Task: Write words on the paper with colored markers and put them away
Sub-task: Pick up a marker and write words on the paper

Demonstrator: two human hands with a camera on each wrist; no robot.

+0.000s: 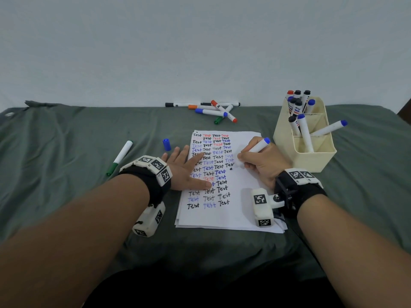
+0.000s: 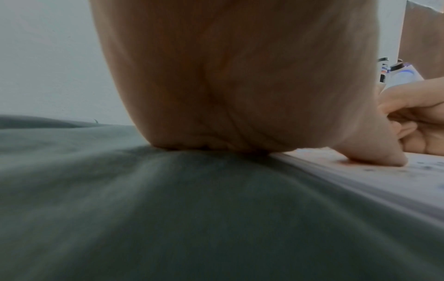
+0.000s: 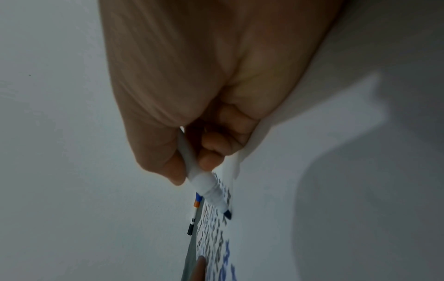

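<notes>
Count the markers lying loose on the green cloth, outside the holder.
7, maybe more hidden in the pile. One green marker lies left of the left hand. Six sit in the pile by the wall: black, orange, red, blue, green, another black.

A wrinkled green cloth (image 1: 66,134) covers the surface below a pale wall (image 1: 200,45).

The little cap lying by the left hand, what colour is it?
The cap is blue; the head view shows it best.

Your white blue-ended marker (image 1: 258,147) tilts with its tip on the paper (image 1: 242,196), which lies flat, covered in rows of "Test", beside its blue cap (image 1: 166,144).
</notes>
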